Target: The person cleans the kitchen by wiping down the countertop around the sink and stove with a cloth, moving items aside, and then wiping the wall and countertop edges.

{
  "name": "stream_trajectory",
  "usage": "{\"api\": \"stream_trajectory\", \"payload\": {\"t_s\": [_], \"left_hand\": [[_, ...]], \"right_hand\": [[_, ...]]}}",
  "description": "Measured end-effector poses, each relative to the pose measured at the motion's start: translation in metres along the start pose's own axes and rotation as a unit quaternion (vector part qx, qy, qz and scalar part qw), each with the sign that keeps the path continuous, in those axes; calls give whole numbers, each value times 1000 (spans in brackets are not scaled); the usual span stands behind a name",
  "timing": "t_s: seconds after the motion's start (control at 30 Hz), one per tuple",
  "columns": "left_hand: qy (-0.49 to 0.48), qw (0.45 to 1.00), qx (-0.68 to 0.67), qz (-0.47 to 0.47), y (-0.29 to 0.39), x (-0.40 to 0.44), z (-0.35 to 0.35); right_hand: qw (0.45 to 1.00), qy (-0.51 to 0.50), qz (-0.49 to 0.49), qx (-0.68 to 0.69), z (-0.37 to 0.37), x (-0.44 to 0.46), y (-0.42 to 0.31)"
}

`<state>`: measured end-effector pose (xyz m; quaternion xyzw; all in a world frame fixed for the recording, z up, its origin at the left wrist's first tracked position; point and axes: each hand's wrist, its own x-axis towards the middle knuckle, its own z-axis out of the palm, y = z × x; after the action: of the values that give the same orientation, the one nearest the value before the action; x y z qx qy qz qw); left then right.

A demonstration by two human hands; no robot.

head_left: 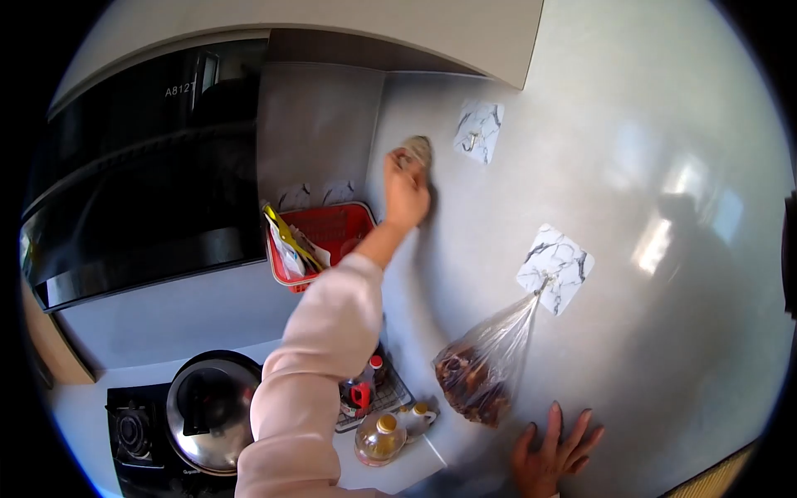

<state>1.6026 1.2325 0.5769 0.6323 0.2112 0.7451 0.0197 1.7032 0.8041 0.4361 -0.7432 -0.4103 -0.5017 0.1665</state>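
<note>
High on the grey wall (465, 216), my left hand (405, 192) is closed around a crumpled grey-brown cloth (420, 149), which is pressed to the surface near the corner. The cloth is partly hidden by my fingers and slightly blurred. Lower right, my right hand (552, 452) rests on the wall with its fingers spread, holding nothing. Just up and left of it hangs a clear plastic bag (481, 369) with dark brown pieces inside, suspended from a hook on a marble-patterned patch (558, 267).
Another marble-patterned hook patch (479, 131) is right of the cloth. A red basket (361, 217) with packets hangs behind my left forearm. Below stand a lidded wok (212, 415) on the gas stove (133, 432) and an oil bottle (382, 440). A black range hood (149, 174) fills the left.
</note>
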Motion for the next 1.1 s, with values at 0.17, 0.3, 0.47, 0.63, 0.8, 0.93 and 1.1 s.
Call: {"api": "stream_trajectory", "payload": {"t_s": [0.17, 0.3, 0.47, 0.63, 0.8, 0.93, 1.1], "left_hand": [[-152, 968, -145, 136, 41, -127, -37], [-133, 982, -106, -82, -26, -116, -27], [-57, 998, 31, 27, 17, -158, -31], [-212, 962, -146, -88, 24, -235, -73], [-100, 954, 57, -278, -4, -214, -42], [-124, 960, -8, -252, 52, -235, -54], [-299, 859, -173, -379, 61, -208, -91]], "right_hand": [[998, -45, 1, -40, 5, -10, 0], [999, -38, 7, -13, 12, -13, 4], [1000, 9, -8, -29, 20, -12, 3], [1000, 5, 10, 27, 18, -12, 3], [999, -26, 20, -6, 14, -12, 3], [998, -24, 39, 36, 13, -11, 0], [994, -51, 41, 84, -14, -1, -1]]}}
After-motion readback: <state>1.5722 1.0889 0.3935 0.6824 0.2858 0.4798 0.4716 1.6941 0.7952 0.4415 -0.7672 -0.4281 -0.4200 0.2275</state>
